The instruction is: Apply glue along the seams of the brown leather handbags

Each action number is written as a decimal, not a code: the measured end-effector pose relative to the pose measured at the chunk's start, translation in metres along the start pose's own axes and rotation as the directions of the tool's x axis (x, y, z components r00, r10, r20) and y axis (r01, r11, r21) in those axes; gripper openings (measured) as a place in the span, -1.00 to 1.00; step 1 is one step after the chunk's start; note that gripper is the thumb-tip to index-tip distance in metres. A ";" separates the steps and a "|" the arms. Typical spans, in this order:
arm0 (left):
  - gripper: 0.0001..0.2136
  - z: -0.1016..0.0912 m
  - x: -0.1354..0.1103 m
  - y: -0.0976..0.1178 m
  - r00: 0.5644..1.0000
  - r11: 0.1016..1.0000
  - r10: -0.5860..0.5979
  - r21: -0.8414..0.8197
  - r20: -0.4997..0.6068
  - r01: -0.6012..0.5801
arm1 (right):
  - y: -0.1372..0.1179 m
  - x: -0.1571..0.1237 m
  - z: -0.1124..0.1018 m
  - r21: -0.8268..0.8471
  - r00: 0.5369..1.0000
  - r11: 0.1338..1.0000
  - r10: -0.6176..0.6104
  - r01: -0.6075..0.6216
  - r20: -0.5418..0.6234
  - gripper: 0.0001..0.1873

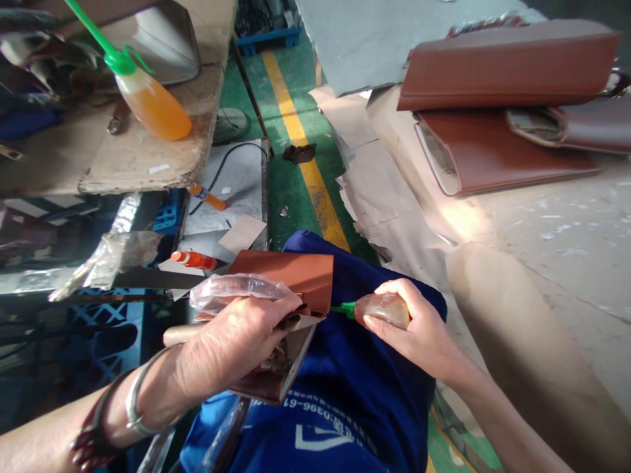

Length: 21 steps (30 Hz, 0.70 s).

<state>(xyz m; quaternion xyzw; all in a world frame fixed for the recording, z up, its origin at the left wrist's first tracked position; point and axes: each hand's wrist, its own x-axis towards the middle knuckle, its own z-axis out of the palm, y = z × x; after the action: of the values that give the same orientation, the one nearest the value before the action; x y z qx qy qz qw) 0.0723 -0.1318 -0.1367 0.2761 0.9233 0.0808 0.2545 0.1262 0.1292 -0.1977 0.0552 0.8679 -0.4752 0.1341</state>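
Note:
My left hand (231, 345) is closed on a brown leather bag piece (290, 279) with clear plastic wrap (231, 289) bunched on it, held over my blue apron (355, 387). My right hand (419, 328) is closed round a small glue bottle (384, 307) of amber glue. The bottle's green nozzle (342, 309) points left and touches the edge of the leather piece. Bracelets circle my left wrist.
A larger glue bottle (148, 98) with a green spout lies on a cardboard-topped bench (133, 164) at upper left. Finished brown bags (503, 66) are stacked on the paper-covered table (542, 249) at right. Two orange tubes (194, 259) lie on a shelf. A green floor with a yellow line (300, 151) runs between.

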 end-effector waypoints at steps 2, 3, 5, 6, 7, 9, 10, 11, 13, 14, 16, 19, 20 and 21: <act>-0.73 0.001 0.000 0.000 1.000 1.000 0.011 0.008 -0.008 -0.011 | -0.001 -0.002 -0.001 0.052 0.997 0.998 0.044 -0.048 0.070 -0.68; -0.74 0.001 0.000 0.000 1.000 1.000 0.016 0.015 -0.014 -0.016 | -0.002 -0.002 -0.001 0.072 0.993 0.995 0.058 -0.065 0.101 -0.67; -0.74 0.001 0.000 0.001 1.000 0.999 0.022 0.035 -0.014 -0.022 | -0.002 -0.002 -0.001 0.066 0.994 0.996 0.053 -0.059 0.095 -0.67; -0.74 0.001 0.000 0.001 1.000 0.999 0.025 0.046 -0.017 -0.024 | -0.001 -0.001 -0.001 0.039 0.998 0.999 0.036 -0.038 0.056 -0.67; -0.74 0.001 -0.001 0.001 0.999 0.998 0.031 0.055 -0.018 -0.030 | 0.000 0.000 0.000 0.006 1.000 1.000 0.015 -0.016 0.013 -0.68; -0.75 0.001 -0.002 0.001 0.999 0.997 0.041 0.060 -0.029 -0.039 | 0.003 0.002 0.001 -0.033 0.999 0.999 -0.002 0.001 -0.032 -0.69; -0.75 0.001 -0.002 0.001 0.998 0.998 0.040 0.053 -0.039 -0.037 | 0.003 0.003 0.002 -0.023 1.000 1.000 0.009 -0.010 -0.024 -0.69; -0.75 0.000 -0.002 0.002 0.998 0.999 0.028 0.044 -0.047 -0.026 | 0.003 0.003 0.002 0.006 0.999 0.999 0.034 -0.034 0.005 -0.68; -0.72 -0.002 -0.001 0.003 0.999 1.000 -0.003 0.001 -0.047 0.004 | 0.002 0.000 0.002 0.119 0.990 0.987 0.092 -0.105 0.103 -0.64; -0.71 -0.002 0.000 0.003 0.999 1.000 -0.013 -0.024 -0.044 0.012 | 0.001 -0.002 0.002 0.197 0.981 0.970 0.113 -0.144 0.161 -0.60; -0.71 0.001 0.001 0.000 0.999 0.998 -0.013 -0.067 -0.039 0.011 | 0.001 -0.010 0.001 0.374 0.953 0.901 0.118 -0.222 0.281 -0.53; -0.73 0.014 0.002 -0.017 0.992 0.995 -0.039 -0.101 -0.116 0.027 | 0.004 -0.023 0.005 0.652 0.927 0.692 0.066 -0.310 0.370 -0.44; -0.71 0.020 0.004 -0.026 0.981 0.985 -0.082 -0.165 -0.174 0.053 | 0.004 -0.026 0.006 0.740 0.928 0.588 0.050 -0.326 0.369 -0.43; -0.71 0.024 0.008 -0.036 0.950 0.972 -0.138 -0.222 -0.281 0.076 | 0.005 -0.027 0.007 0.818 0.932 0.470 0.033 -0.333 0.361 -0.44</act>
<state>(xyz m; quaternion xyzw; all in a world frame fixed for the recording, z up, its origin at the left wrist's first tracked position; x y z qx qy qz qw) 0.0622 -0.1573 -0.1710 0.1819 0.9509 0.2035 0.1456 0.1548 0.1270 -0.1975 0.1376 0.4674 -0.8317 0.2663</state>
